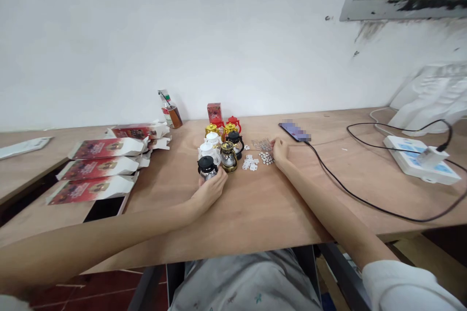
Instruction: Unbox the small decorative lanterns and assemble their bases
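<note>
while near phone (295,132), hand (280,151) by bits (261,145)

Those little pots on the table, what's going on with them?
A person is sitting at the table with both hands among small things. The left hand holds a little black-lidded pot. Other little pots stand close together beside and beyond it. The right hand is at the edge of some small metal pieces; I can't tell whether it holds one. Small white pieces lie between the hands, and red boxes lie on the left.
</note>
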Tool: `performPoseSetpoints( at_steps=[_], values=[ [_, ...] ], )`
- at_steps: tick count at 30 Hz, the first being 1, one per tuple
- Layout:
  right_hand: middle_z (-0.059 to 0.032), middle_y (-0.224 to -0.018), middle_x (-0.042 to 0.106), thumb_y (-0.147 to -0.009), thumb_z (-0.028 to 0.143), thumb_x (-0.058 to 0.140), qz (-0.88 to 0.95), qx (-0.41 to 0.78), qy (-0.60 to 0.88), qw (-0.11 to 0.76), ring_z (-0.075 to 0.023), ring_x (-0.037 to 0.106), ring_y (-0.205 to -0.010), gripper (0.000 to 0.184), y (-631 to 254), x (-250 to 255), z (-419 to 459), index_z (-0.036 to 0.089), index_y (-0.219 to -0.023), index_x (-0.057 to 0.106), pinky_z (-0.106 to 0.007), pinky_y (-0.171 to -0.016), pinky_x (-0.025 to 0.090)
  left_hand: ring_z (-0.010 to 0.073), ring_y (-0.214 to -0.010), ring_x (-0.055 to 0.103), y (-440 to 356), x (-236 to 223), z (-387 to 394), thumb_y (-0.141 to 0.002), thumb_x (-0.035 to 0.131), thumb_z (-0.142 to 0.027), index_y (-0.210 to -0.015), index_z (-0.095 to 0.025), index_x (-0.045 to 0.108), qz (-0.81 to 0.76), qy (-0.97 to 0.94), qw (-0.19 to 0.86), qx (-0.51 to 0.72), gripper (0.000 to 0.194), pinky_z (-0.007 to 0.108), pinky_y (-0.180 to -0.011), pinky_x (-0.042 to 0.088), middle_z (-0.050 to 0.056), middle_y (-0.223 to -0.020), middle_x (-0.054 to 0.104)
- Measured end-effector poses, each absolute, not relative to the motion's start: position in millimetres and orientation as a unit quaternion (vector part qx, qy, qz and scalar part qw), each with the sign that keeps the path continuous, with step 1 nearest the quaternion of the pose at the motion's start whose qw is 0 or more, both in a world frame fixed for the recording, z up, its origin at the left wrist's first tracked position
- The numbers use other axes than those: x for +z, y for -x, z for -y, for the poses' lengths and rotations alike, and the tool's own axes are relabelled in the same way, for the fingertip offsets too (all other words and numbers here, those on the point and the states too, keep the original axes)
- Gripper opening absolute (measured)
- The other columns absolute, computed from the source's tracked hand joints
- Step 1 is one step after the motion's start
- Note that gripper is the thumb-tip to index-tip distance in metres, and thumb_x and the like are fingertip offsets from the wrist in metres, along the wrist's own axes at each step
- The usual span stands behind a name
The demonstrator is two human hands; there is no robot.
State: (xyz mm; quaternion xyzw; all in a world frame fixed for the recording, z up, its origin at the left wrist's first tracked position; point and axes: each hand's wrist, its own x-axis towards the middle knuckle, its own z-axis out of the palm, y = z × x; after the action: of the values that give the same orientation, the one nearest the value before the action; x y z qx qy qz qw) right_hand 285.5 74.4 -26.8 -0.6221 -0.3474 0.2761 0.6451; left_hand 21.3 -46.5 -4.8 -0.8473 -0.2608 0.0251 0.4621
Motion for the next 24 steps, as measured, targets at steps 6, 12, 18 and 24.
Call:
performPoseSetpoints(
  at_steps=[6, 12, 18, 24],
  values=[
    [0.0007, -0.052, 0.060, -0.076, 0.021, 0.034, 0.338, 0.341, 0.553, 0.681, -0.0133, 0.059, -0.050, 0.027, -283.5, -26.5, -72.2, 0.020, -0.056, 0.051, -0.025, -0.054, 0.048, 0.0234, -0.121, 0.050, -21.4, -0.3, 43.4, -0.059, 0.061, 0.001, -0.126, -0.020, 0.053, 0.192, 0.675, 0.663, 0.260, 0.070, 0.049, -0.113, 0.026, 0.011, -0.125, 0.053],
    [-0.0016, -0.058, 0.065, -0.079, 0.025, 0.035, 0.335, 0.350, 0.510, 0.711, -0.0153, 0.065, -0.061, 0.027, -284.2, -28.7, -72.6, 0.020, -0.058, 0.051, -0.028, -0.064, 0.053, 0.0240, -0.132, 0.039, -33.4, -0.4, 83.1, -0.063, 0.062, -0.008, -0.135, -0.025, 0.042, 0.170, 0.675, 0.656, 0.292, 0.077, 0.051, -0.114, 0.025, 0.008, -0.140, 0.043],
    [-0.0013, -0.075, 0.066, -0.081, 0.031, 0.036, 0.348, 0.227, 0.512, 0.752, -0.0147, 0.064, -0.078, 0.019, -288.6, -17.4, -84.5, 0.021, -0.073, 0.049, -0.029, -0.076, 0.049, 0.0204, -0.097, 0.060, -53.3, -14.6, 104.0, -0.085, 0.045, -0.014, -0.103, -0.010, 0.062, 0.157, 0.932, 0.324, -0.039, 0.026, 0.036, -0.091, 0.047, 0.013, -0.108, 0.064],
    [-0.0093, -0.109, 0.062, -0.079, 0.019, 0.040, 0.624, 0.046, 0.525, 0.577, -0.0192, 0.056, -0.102, 0.023, -245.4, 57.3, -126.0, 0.018, -0.099, 0.051, -0.033, -0.089, 0.043, 0.0158, -0.094, 0.054, -72.0, -5.5, 73.1, -0.083, 0.046, -0.017, -0.099, -0.016, 0.056, 0.199, 0.970, -0.005, -0.138, 0.019, 0.028, -0.083, 0.045, 0.006, -0.104, 0.060]
  ],
)
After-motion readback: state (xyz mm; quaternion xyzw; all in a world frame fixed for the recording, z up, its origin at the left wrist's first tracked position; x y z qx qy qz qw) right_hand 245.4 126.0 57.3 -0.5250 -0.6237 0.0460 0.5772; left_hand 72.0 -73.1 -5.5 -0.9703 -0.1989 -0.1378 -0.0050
